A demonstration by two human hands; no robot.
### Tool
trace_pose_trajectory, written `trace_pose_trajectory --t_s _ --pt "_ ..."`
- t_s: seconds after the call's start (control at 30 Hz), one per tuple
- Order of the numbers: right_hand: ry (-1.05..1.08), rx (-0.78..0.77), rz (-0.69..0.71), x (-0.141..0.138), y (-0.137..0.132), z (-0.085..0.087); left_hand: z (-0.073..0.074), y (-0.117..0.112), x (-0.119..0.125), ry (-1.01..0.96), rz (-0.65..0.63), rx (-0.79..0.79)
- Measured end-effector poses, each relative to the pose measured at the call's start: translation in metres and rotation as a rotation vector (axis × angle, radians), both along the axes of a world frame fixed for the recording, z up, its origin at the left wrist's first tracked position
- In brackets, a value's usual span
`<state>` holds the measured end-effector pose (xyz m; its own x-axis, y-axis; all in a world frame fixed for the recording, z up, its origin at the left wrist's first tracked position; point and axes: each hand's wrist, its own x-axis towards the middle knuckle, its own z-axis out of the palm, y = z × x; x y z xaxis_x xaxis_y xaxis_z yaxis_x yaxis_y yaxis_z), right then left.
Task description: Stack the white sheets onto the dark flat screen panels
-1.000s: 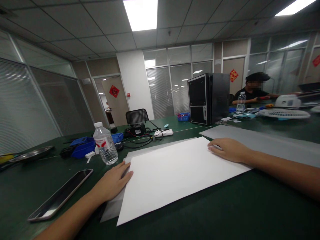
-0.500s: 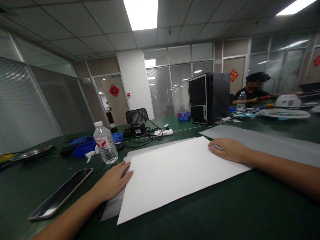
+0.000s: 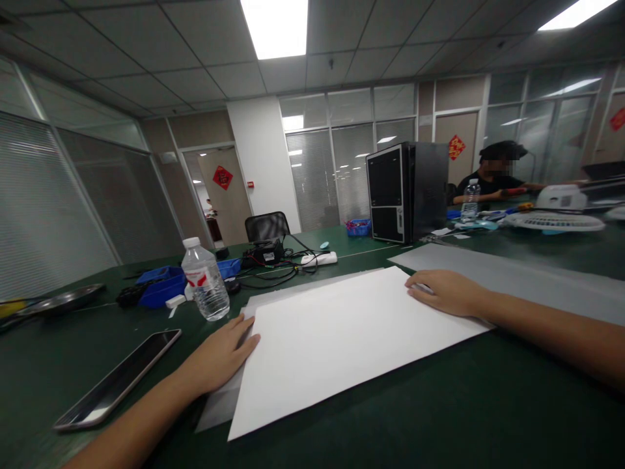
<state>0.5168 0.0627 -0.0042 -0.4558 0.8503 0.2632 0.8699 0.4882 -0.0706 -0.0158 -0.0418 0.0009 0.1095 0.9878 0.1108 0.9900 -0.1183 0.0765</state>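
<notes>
A large white sheet of paper (image 3: 342, 339) lies on the dark green table (image 3: 439, 417), on top of more sheets that stick out at its left. My left hand (image 3: 219, 355) lies flat at the sheet's left edge, fingers stretched out and touching the paper. My right hand (image 3: 446, 292) rests palm down on the sheet's far right corner, fingers lightly curled over the edge. Neither hand holds anything that I can see.
A phone (image 3: 117, 378) lies left of my left arm. A water bottle (image 3: 205, 280), blue trays (image 3: 163, 283) and cables (image 3: 278, 264) stand behind the paper. A grey sheet (image 3: 517, 280) lies at right, a black computer case (image 3: 405, 192) beyond. A person (image 3: 498, 172) sits at far right.
</notes>
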Motion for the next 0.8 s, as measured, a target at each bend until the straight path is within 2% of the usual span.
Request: trace_pose_trajectory --t_s 0.27,0.8 --pt "-0.003 0.004 0.012 0.0013 0.0018 -0.0009 0.0072 -0.0048 0.0066 0.016 0.012 -0.044" --pt "-0.006 0.018 0.014 0.0 0.0011 -0.001 0.0034 -0.0024 0.0027 -0.009 -0.006 -0.004"
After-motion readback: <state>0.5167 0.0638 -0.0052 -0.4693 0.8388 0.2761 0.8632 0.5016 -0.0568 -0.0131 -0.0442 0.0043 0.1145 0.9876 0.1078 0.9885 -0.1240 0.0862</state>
